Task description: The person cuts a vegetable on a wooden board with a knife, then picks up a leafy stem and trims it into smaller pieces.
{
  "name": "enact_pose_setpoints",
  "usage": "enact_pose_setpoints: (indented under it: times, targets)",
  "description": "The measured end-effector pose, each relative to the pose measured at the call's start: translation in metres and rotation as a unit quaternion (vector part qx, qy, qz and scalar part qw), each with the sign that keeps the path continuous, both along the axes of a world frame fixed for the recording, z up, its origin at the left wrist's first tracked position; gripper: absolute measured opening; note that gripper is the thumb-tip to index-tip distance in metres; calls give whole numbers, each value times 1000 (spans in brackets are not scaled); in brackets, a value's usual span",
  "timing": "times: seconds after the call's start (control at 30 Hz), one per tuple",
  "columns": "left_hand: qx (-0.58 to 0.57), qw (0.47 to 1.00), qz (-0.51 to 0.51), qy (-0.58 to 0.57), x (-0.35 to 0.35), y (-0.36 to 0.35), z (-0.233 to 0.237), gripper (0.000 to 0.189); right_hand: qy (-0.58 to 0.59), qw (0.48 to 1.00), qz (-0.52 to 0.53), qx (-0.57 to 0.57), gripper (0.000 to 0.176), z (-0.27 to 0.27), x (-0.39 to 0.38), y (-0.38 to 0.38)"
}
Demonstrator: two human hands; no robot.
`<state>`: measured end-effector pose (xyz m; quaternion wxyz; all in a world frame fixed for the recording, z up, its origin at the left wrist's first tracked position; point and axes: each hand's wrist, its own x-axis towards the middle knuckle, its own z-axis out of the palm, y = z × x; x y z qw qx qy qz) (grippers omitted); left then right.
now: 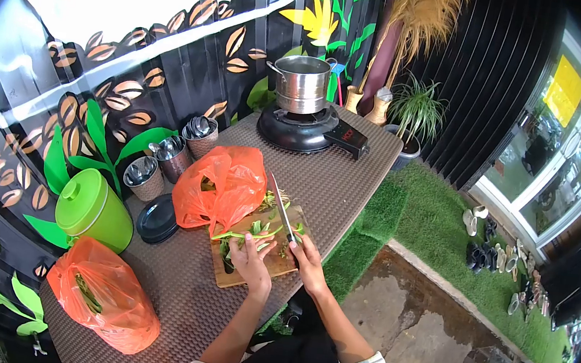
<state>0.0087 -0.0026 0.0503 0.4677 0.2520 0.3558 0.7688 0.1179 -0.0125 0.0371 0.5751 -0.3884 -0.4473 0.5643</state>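
At the far end of the table (pixel 181 291), you have a steel pot (pixel 302 91) on a black stove (pixel 294 133). Along the painted wall (pixel 123 91) to your left stand three cups (pixel 174 167) holding metal cutlery (pixel 163 148), with dark plates (pixel 156 221) near a lidded green container (pixel 99 214). Beyond the table, you see a potted plant (pixel 417 108), green turf (pixel 436 223), and, farther right, several shoes (pixel 476 257) near a glass door (pixel 537 164) bearing a yellow sheet (pixel 564 91).
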Motion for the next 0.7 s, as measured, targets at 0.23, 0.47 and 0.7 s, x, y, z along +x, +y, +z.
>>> enact_pose_setpoints:
  times: [0.23, 0.47, 0.7]
  targets:
    - [45, 996, 52, 62, 9, -7, -6, 18, -379, 901, -182, 104, 26, 3, -5, 0]
    - [75, 985, 121, 94, 7, -11, 12, 22, -3, 989, 3, -148, 27, -9, -2, 24]
    - [24, 997, 75, -8, -3, 0, 7, 26, -147, 958, 106, -221, 30, -36, -15, 31]
